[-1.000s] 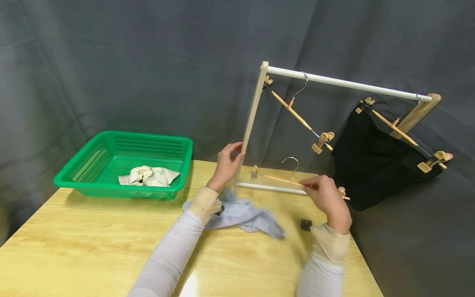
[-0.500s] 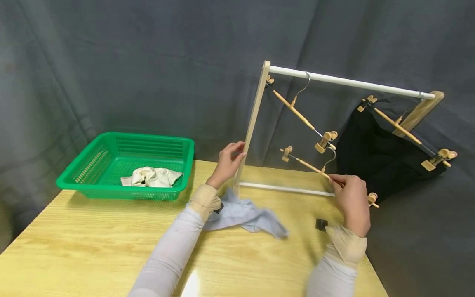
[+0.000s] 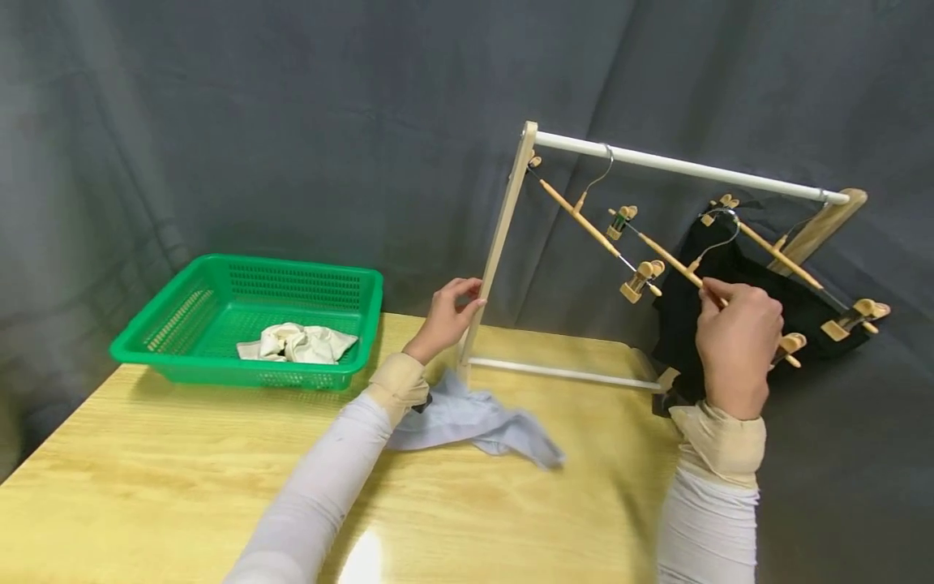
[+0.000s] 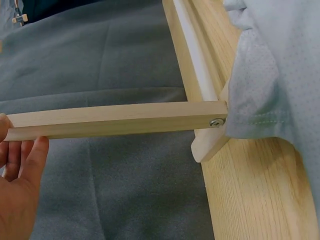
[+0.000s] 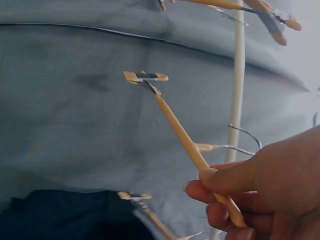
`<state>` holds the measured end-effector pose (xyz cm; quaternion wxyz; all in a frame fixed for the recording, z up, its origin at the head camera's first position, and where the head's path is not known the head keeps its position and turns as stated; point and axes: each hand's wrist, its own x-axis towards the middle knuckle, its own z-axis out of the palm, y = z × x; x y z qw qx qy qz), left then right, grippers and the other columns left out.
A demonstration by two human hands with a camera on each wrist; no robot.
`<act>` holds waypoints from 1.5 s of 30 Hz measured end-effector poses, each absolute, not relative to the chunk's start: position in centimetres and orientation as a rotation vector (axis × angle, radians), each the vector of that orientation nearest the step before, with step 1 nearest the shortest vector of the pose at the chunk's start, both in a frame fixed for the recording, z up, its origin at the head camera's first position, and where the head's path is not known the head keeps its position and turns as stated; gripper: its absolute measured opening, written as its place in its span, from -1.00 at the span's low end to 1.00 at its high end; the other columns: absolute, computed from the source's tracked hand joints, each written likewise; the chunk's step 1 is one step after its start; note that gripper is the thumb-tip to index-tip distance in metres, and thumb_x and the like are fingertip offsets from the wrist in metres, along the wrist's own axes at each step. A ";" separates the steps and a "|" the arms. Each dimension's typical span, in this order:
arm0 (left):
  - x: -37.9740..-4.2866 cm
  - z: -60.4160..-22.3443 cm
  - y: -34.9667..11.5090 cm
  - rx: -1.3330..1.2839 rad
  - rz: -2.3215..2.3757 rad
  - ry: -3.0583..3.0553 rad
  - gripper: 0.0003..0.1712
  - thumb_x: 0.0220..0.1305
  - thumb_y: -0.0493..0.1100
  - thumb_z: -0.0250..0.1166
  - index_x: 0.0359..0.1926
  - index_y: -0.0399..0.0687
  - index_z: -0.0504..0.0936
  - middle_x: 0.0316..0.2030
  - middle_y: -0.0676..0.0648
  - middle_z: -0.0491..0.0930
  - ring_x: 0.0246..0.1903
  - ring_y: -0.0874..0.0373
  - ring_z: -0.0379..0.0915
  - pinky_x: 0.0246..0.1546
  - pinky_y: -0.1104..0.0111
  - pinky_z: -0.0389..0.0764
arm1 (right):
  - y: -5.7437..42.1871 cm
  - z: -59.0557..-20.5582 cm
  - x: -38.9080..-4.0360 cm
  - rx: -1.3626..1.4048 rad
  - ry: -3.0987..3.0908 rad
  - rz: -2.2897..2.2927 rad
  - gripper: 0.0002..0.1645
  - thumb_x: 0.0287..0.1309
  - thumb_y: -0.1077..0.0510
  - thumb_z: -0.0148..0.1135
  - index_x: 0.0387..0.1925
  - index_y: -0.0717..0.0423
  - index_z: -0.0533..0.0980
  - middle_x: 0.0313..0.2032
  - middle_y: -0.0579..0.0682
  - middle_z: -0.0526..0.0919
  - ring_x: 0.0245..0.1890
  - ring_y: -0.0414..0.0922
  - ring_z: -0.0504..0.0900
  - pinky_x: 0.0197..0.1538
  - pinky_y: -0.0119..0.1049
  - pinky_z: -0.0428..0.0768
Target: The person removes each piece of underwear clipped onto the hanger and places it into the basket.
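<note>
My right hand (image 3: 739, 349) holds a wooden clip hanger (image 3: 660, 253) by its middle bar, its clips bare. The hanger's hook shows just below the rack's white top rail (image 3: 730, 174) in the head view. In the right wrist view, thumb and fingers wrap the hanger (image 5: 182, 132), and the hook lies across the rail (image 5: 237, 90); contact cannot be told. My left hand (image 3: 445, 320) pinches the wooden left post (image 3: 506, 219) of the garment rack, seen also as a post (image 4: 120, 120) in the left wrist view. Below lies a crumpled light blue garment (image 3: 474, 422).
Another bare clip hanger (image 3: 580, 219) hangs at the rail's left. On the right, a hanger (image 3: 781, 253) carries a black garment (image 3: 682, 324). A green basket (image 3: 292, 373) with a cream cloth (image 3: 314, 345) stands on the wooden table (image 3: 182, 478) at left.
My right hand has raised the bare hanger from near the lower rail, moving it up and right toward the top rail. The left hand stays at the post.
</note>
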<state>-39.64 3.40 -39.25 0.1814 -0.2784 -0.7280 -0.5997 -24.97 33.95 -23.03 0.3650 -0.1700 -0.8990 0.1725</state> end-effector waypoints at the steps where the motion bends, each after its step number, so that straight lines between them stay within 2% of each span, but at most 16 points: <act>1: -39.7 -39.2 3.5 -0.787 -1.692 -2.067 -0.62 0.29 -0.26 0.27 0.11 -0.27 0.56 -0.07 -0.19 0.55 -0.05 0.01 0.52 -0.05 0.23 0.67 | 34.0 -22.6 -25.1 -0.433 -2.293 0.434 -0.65 0.36 0.15 0.05 0.07 0.15 0.60 0.01 0.27 0.64 0.05 0.34 0.53 0.07 0.23 0.40; 5: -39.8 -39.0 3.8 -0.783 -1.696 -2.117 -0.61 0.30 -0.24 0.26 0.13 -0.28 0.55 -0.05 -0.19 0.55 -0.03 0.01 0.52 -0.04 0.29 0.66 | 34.3 -21.4 -25.6 -0.412 -2.243 0.416 -0.65 0.36 0.16 0.04 0.07 0.15 0.60 0.00 0.28 0.64 0.04 0.37 0.52 0.07 0.24 0.40; 12: -40.1 -39.1 3.8 -0.779 -1.695 -2.108 -0.63 0.30 -0.27 0.25 0.11 -0.28 0.55 -0.06 -0.19 0.54 -0.04 0.01 0.52 -0.03 0.26 0.66 | 34.6 -20.0 -27.1 -0.362 -2.220 0.394 -0.64 0.37 0.20 0.01 0.09 0.17 0.58 -0.02 0.29 0.65 0.00 0.38 0.52 0.05 0.23 0.41; 19: -39.8 -39.5 3.2 -0.782 -1.689 -2.142 -0.62 0.30 -0.27 0.25 0.12 -0.30 0.54 -0.04 -0.20 0.53 -0.02 -0.01 0.52 -0.02 0.22 0.65 | 34.8 -19.3 -28.4 -0.333 -2.261 0.326 -0.63 0.35 0.24 -0.04 0.04 0.18 0.61 -0.05 0.34 0.65 -0.07 0.43 0.53 -0.16 0.27 0.42; 23: -40.0 -39.1 3.1 -0.787 -1.665 -2.122 -0.62 0.31 -0.27 0.25 0.12 -0.29 0.54 -0.05 -0.20 0.53 -0.03 0.00 0.52 -0.04 0.24 0.66 | 34.7 -19.0 -29.1 -0.325 -2.254 0.334 -0.62 0.35 0.25 -0.06 0.03 0.16 0.62 -0.05 0.33 0.65 -0.06 0.44 0.52 -0.13 0.28 0.42; 28: -40.3 -38.7 3.2 -0.793 -1.647 -2.138 -0.62 0.30 -0.26 0.25 0.12 -0.27 0.55 -0.04 -0.19 0.53 -0.03 0.01 0.52 -0.07 0.28 0.67 | 34.8 -19.0 -29.4 -0.324 -2.256 0.347 -0.59 0.34 0.28 -0.11 0.00 0.17 0.63 -0.07 0.33 0.66 -0.07 0.42 0.53 -0.13 0.29 0.41; 31: -40.2 -38.9 3.4 -0.788 -1.651 -2.153 -0.62 0.31 -0.26 0.25 0.13 -0.27 0.54 -0.03 -0.18 0.53 -0.02 0.02 0.51 -0.06 0.29 0.67 | 34.9 -19.2 -29.5 -0.321 -2.275 0.334 -0.59 0.31 0.30 -0.11 -0.02 0.18 0.64 -0.10 0.35 0.66 -0.11 0.43 0.53 -0.19 0.28 0.40; 41: -40.0 -39.2 3.5 -0.771 -1.675 -2.113 -0.63 0.30 -0.27 0.26 0.11 -0.28 0.55 -0.06 -0.20 0.53 -0.03 0.00 0.51 -0.05 0.23 0.66 | 34.5 -19.9 -30.0 -0.350 -2.372 0.283 -0.59 0.33 0.29 -0.13 0.00 0.25 0.61 -0.15 0.40 0.63 -0.18 0.44 0.53 -0.23 0.28 0.43; 45: -39.8 -39.2 3.5 -0.750 -1.674 -2.108 -0.64 0.29 -0.27 0.26 0.10 -0.26 0.56 -0.07 -0.18 0.54 -0.04 0.03 0.51 -0.07 0.29 0.67 | 34.2 -20.0 -30.0 -0.376 -2.402 0.258 -0.59 0.34 0.30 -0.16 -0.05 0.27 0.62 -0.20 0.41 0.63 -0.23 0.43 0.53 -0.32 0.25 0.44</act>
